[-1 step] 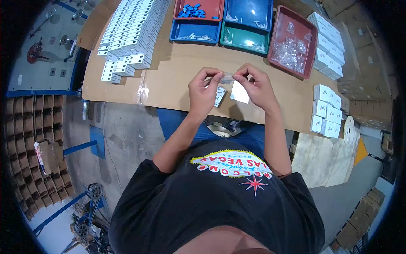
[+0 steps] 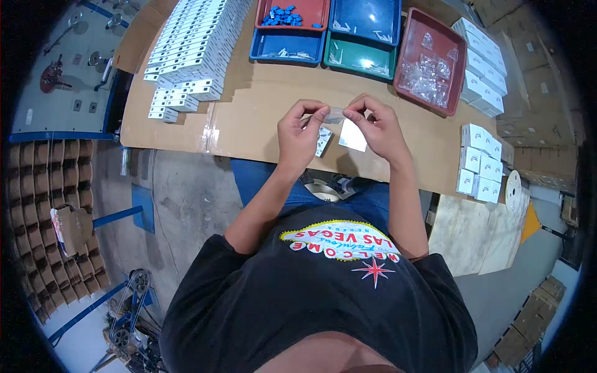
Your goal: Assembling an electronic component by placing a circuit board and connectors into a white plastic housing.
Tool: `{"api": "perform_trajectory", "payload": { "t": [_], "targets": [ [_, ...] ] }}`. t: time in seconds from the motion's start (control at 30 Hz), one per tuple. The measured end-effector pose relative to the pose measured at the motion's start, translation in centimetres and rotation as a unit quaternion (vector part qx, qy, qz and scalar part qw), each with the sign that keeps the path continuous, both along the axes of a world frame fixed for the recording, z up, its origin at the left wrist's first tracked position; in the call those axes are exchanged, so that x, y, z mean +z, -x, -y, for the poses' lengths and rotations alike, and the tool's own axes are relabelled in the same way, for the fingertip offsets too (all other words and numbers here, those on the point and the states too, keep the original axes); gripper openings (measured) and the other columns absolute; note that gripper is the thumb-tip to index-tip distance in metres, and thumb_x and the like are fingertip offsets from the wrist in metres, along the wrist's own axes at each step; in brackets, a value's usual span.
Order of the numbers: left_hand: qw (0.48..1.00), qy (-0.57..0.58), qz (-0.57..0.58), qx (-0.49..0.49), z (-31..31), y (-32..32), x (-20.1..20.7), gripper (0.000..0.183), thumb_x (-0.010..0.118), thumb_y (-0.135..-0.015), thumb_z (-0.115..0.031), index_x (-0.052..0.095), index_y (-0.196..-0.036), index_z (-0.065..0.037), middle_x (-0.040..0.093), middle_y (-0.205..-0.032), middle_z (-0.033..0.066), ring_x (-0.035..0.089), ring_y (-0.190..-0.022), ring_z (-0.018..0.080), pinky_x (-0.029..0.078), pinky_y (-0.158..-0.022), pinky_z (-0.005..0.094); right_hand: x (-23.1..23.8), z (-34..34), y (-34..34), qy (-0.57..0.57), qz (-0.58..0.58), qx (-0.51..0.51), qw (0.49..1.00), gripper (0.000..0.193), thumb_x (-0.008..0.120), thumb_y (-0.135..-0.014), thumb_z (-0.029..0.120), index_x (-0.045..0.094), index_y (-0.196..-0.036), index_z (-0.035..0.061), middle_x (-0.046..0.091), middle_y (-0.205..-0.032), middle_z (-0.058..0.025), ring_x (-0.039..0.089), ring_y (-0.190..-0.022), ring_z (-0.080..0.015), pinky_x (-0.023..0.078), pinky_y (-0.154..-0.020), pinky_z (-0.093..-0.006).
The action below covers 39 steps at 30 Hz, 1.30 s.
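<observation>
Between my hands a small clear plastic bag [image 2: 334, 117] is stretched above the table. My left hand [image 2: 298, 133] pinches one end between thumb and fingers, and my right hand [image 2: 379, 129] pinches the other. What the bag holds, if anything, is too small to make out. Just below it on the table lies a white printed piece [image 2: 323, 142], partly behind my left hand; I cannot tell whether it is a box or a card. Beside that, near my right hand, is a plain white square [image 2: 352, 136].
Stacked small white boxes [image 2: 196, 46] rise at the far left of the cardboard-covered table [image 2: 249, 93]. Trays at the back hold blue parts [image 2: 283, 17] and thin white pieces. A red tray [image 2: 457, 84] holds clear plastic bags. More white boxes [image 2: 480, 161] stand at the right edge.
</observation>
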<state>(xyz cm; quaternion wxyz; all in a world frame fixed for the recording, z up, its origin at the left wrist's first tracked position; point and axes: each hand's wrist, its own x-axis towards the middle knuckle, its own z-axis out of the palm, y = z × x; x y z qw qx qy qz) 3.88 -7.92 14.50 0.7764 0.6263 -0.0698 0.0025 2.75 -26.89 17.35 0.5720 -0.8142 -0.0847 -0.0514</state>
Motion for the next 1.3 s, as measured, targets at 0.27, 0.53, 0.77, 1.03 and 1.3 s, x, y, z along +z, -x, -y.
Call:
{"api": "perform_trajectory", "payload": {
  "t": [0.27,0.53,0.77,1.03,1.3],
  "targets": [
    [0.995,-0.011,-0.072,-0.070,-1.1,2.1,-1.0,0.011,0.072,-0.097,-0.007,0.069,-0.105,-0.001,0.069,-0.097,0.0030,0.065,-0.093,0.0101,0.054,-0.086,0.0277,-3.3,0.1,2.5,-0.026,-0.049,-0.008,0.998,0.010,0.073,-0.096,0.014,0.070,-0.095,0.0039,0.067,-0.085,0.0000,0.058,-0.077,-0.0073,0.043,-0.065,-0.0249],
    [0.975,-0.189,0.033,-0.115,-2.6,3.1,-3.8,0.013,0.074,-0.093,-0.012,0.078,-0.100,-0.001,0.073,-0.090,0.0091,0.068,-0.084,0.0176,0.051,-0.075,0.0297,-6.6,-0.3,4.8,-0.044,-0.089,0.035,0.994,0.012,0.072,-0.097,0.015,0.069,-0.095,0.0036,0.064,-0.081,0.0018,0.054,-0.075,-0.0058,0.043,-0.064,-0.0241],
    [0.962,-0.249,0.012,-0.110,-3.1,3.9,-5.9,0.013,0.074,-0.093,-0.013,0.079,-0.097,-0.001,0.073,-0.088,0.0107,0.067,-0.074,0.0200,0.051,-0.067,0.0317,-7.6,-0.4,6.0,-0.013,-0.134,0.038,0.990,0.012,0.071,-0.098,0.015,0.067,-0.094,0.0038,0.065,-0.082,0.0006,0.055,-0.075,-0.0055,0.045,-0.063,-0.0246],
    [0.944,-0.236,-0.113,-0.202,-5.6,8.6,-10.0,0.016,0.071,-0.098,-0.013,0.076,-0.098,0.003,0.074,-0.091,0.0062,0.064,-0.079,0.0082,0.051,-0.069,0.0263,-11.8,-2.4,11.5,-0.061,-0.261,0.032,0.963,0.012,0.070,-0.097,0.014,0.066,-0.096,0.0028,0.067,-0.085,-0.0018,0.059,-0.079,-0.0079,0.049,-0.068,-0.0267],
    [0.944,-0.015,-0.215,-0.251,-5.6,6.9,-11.9,0.032,0.076,-0.094,-0.009,0.063,-0.122,-0.003,0.068,-0.096,0.0047,0.063,-0.084,0.0093,0.049,-0.072,0.0249,-12.0,-3.7,9.6,-0.148,-0.259,0.081,0.951,0.029,0.058,-0.098,-0.005,0.065,-0.125,0.0012,0.063,-0.094,-0.0008,0.061,-0.079,-0.0073,0.051,-0.072,-0.0229]
  ]
}}
